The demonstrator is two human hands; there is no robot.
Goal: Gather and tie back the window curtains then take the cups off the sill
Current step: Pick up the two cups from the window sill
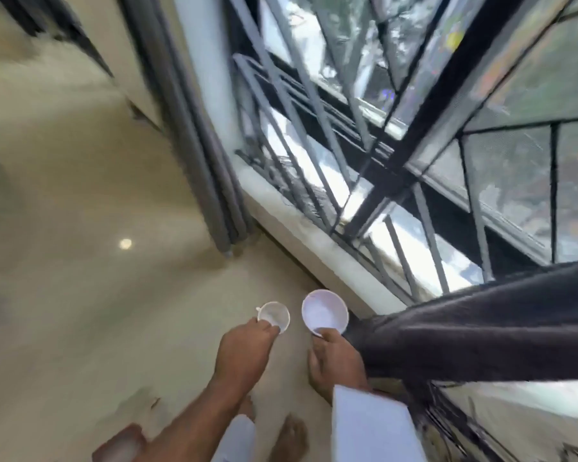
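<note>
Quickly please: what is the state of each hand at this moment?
Left hand: closed on the rim of the smaller white cup.
Right hand: closed on the rim of the larger white cup.

The small cup (274,316) sits at six o'clock, with the larger cup (324,311) just beside it at three. The sill (301,225) runs at one o'clock beyond them, with one curtain (194,155) at eleven and another curtain (481,331) at four.

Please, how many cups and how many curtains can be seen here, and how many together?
White cups: 2, the smaller cup in the left hand, the larger cup in the right hand
Grey curtains: 2, the far curtain, the near curtain
Total: 4
</note>
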